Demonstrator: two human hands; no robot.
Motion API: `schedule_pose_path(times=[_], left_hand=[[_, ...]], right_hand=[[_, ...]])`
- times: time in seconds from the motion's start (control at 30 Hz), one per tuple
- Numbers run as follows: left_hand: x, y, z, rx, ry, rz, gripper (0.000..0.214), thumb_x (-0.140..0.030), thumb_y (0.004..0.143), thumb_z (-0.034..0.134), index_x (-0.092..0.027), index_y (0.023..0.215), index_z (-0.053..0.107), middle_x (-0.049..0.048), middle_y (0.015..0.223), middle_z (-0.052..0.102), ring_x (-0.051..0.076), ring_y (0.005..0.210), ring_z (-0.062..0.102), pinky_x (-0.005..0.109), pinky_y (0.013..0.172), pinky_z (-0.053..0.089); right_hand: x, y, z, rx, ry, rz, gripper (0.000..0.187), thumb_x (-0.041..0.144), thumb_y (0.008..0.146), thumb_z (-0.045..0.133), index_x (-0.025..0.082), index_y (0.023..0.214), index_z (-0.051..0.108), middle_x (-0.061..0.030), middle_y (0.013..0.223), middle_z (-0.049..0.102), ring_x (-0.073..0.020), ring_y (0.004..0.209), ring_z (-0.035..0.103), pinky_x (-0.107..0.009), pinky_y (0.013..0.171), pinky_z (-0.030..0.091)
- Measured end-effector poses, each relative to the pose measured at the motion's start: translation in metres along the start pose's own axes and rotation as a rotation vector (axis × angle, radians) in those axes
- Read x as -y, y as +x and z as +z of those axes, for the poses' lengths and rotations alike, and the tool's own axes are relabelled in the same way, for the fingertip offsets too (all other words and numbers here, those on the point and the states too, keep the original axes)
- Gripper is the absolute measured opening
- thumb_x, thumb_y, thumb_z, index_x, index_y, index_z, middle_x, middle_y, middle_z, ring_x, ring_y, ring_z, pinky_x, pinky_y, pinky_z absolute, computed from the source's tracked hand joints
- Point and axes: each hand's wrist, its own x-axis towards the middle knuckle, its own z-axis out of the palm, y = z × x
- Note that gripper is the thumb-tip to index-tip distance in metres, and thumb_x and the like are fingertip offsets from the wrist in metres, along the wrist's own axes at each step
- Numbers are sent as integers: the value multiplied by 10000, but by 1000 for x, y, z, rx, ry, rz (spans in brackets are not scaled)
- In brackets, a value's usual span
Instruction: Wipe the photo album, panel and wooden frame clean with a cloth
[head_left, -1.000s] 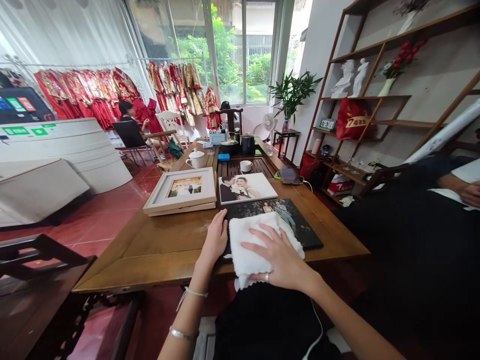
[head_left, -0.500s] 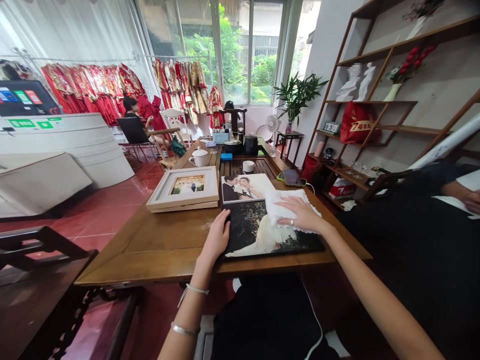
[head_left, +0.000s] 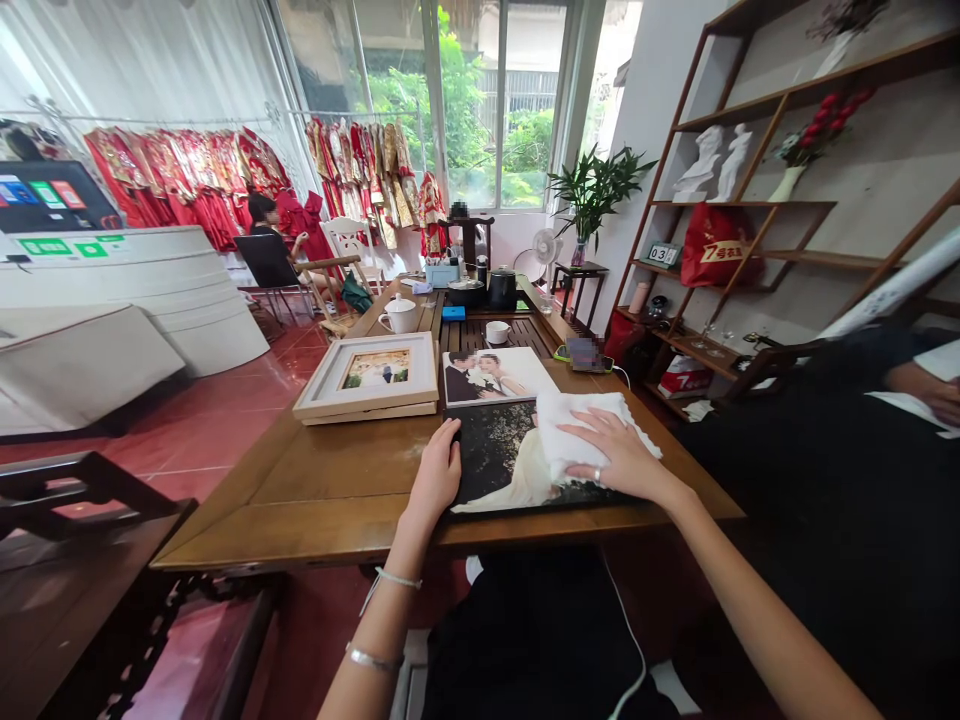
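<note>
A dark photo panel [head_left: 484,455] showing a white gown lies at the table's near edge. My left hand [head_left: 437,465] holds its left edge, fingers close together. On the panel's right half, my right hand [head_left: 619,455] presses a folded white cloth [head_left: 559,425] flat, its fingers spread over it. The cloth hides part of the picture. Just behind lies a lighter photo print [head_left: 525,375] of a couple. To the left, a pale framed picture [head_left: 322,385] rests on another flat frame.
The wooden table [head_left: 300,500] also bears a lidded white cup [head_left: 401,317], a small bowl [head_left: 497,332], a dark kettle [head_left: 502,290] and a phone [head_left: 587,354] with a cable. A person in dark clothes [head_left: 847,480] is close on my right. Shelves [head_left: 750,205] stand beyond.
My right hand and the white cloth have slid right and slightly nearer across the dark photo panel, uncovering a little of its middle. My left hand stays at the edge.
</note>
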Motion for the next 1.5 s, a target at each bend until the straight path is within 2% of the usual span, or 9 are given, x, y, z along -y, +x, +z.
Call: schedule_pose_path(times=[0.13, 0.27, 0.4, 0.7, 0.83, 0.97, 1.27, 1.37, 1.5], left_hand=[[1, 0, 0, 8, 4, 7, 393, -139, 877, 373, -128, 1222, 559, 145, 1311, 569, 223, 1269, 493, 440, 1104, 357], [4, 1, 0, 35, -12, 15, 394, -132, 871, 372, -134, 1214, 567, 143, 1310, 571, 224, 1278, 483, 446, 1102, 358], [5, 2, -2, 38, -23, 29, 386, -130, 868, 380, -162, 1195, 582, 122, 1301, 581, 218, 1275, 487, 443, 1101, 361], [5, 0, -4, 52, -29, 21, 378, -136, 882, 375, -139, 1201, 578, 139, 1320, 564, 217, 1295, 466, 438, 1105, 352], [2, -1, -2, 21, -31, 13, 380, -120, 876, 373, -133, 1192, 584, 141, 1298, 582, 226, 1285, 478, 448, 1102, 356], [-1, -1, -1, 11, -31, -1, 383, -105, 867, 369, -144, 1175, 593, 131, 1284, 595, 226, 1274, 490, 449, 1098, 367], [-1, 0, 1, -4, -43, 2, 389, -105, 862, 368, -160, 1172, 598, 114, 1281, 600, 219, 1270, 494, 442, 1099, 370], [0, 0, 1, 5, -41, 7, 388, -111, 862, 368, -156, 1171, 598, 116, 1284, 597, 220, 1272, 492, 442, 1099, 369], [0, -1, 0, 21, -41, 8, 386, -120, 868, 363, -142, 1178, 592, 127, 1292, 590, 224, 1284, 478, 445, 1103, 363]], right_hand=[[9, -36, -7, -1, 36, -54, 621, 679, 783, 518, 379, 1326, 497, -52, 1452, 422, -361, 1328, 313, -595, 995, 332], [9, -43, -11, 37, 68, -63, 651, 694, 748, 551, 377, 1315, 510, -52, 1444, 431, -357, 1334, 306, -591, 1018, 310], [1, -23, -9, 51, 72, -42, 652, 690, 747, 553, 383, 1320, 503, -44, 1447, 429, -356, 1327, 314, -594, 1012, 315], [-15, 51, -4, 101, 78, 39, 672, 694, 771, 500, 350, 1347, 472, -65, 1474, 387, -385, 1331, 282, -659, 976, 296], [-15, 62, 0, 95, 56, 60, 641, 667, 790, 495, 346, 1345, 469, -66, 1471, 391, -381, 1328, 286, -665, 960, 305], [-6, 45, 5, 39, -12, 63, 615, 655, 795, 503, 345, 1327, 491, -67, 1462, 407, -385, 1317, 301, -643, 947, 331], [29, -38, -5, -7, 7, -69, 626, 661, 789, 522, 378, 1346, 469, -59, 1457, 412, -372, 1333, 294, -617, 993, 302], [29, -43, -9, 27, 27, -76, 635, 682, 777, 521, 386, 1337, 475, -50, 1460, 408, -364, 1340, 289, -614, 1000, 297], [22, -23, -10, 59, 41, -36, 636, 706, 772, 502, 391, 1324, 486, -47, 1455, 418, -367, 1329, 304, -622, 977, 321]])
